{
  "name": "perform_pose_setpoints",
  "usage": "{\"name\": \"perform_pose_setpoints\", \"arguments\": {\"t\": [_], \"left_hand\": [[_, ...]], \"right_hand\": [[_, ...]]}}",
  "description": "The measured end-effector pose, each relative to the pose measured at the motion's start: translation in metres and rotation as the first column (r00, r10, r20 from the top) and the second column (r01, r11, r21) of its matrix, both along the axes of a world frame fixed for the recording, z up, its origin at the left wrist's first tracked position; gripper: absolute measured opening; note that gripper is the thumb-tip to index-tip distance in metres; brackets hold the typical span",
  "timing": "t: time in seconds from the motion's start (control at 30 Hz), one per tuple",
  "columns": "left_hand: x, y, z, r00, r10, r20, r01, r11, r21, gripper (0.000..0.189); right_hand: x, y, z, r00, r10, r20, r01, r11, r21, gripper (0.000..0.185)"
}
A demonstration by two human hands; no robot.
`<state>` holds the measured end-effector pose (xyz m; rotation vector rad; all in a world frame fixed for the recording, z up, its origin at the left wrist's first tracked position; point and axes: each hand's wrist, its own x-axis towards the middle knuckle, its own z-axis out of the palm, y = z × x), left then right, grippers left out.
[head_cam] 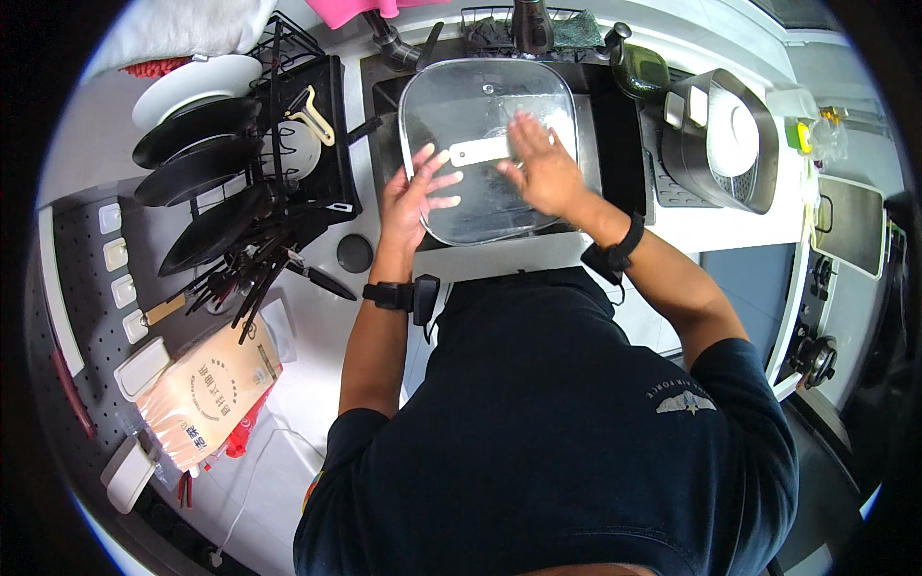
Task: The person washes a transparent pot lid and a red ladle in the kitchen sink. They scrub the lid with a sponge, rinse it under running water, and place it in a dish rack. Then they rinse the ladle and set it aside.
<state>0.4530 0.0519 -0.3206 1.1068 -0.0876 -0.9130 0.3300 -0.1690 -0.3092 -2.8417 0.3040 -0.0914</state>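
A square glass pot lid [461, 93] with a metal rim is held over the sink [589, 137]. Its left edge rests in my left hand [414, 194], whose fingers spread across the glass near the rim. Across the middle of the lid runs a pale flat handle [479, 151]. My right hand [544, 169] lies palm down on or just over the lid, fingers extended, hiding the handle's right end. The glass looks wet or misted. Both wrists wear black straps with small devices.
A dish rack [346, 144] with plates and pans stands left, a peeler [317, 119] on it. A knife [328, 282] and a round black lid [355, 253] lie nearer. At right are a metal pot [681, 151] holding a white bowl [732, 137], and a green bottle [641, 70]. The faucet [531, 29] rises behind.
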Motion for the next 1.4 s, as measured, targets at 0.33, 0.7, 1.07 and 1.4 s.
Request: {"name": "perform_pose_setpoints", "arguments": {"t": [0.33, 0.7, 1.07, 1.4], "left_hand": [[-0.002, -0.001, 0.0, 0.995, 0.069, -0.07, -0.07, 0.997, -0.01, 0.044], [-0.001, 0.018, -0.006, 0.997, 0.058, -0.056, -0.061, 0.997, -0.057, 0.045], [0.005, 0.022, -0.004, 0.984, 0.138, -0.109, -0.149, 0.984, -0.101, 0.047], [0.001, 0.025, -0.013, 0.987, 0.038, -0.154, -0.08, 0.957, -0.278, 0.048]], "right_hand": [[0.01, -0.018, 0.007, 0.992, -0.051, -0.115, 0.04, 0.994, -0.1, 0.061], [-0.007, -0.042, 0.009, 0.998, 0.016, -0.059, -0.019, 0.998, -0.059, 0.053], [-0.002, -0.016, 0.045, 0.948, 0.207, 0.241, -0.258, 0.945, 0.203, 0.036], [0.023, -0.099, 0.033, 0.944, -0.281, -0.173, 0.122, -0.19, 0.974, 0.058]]}}
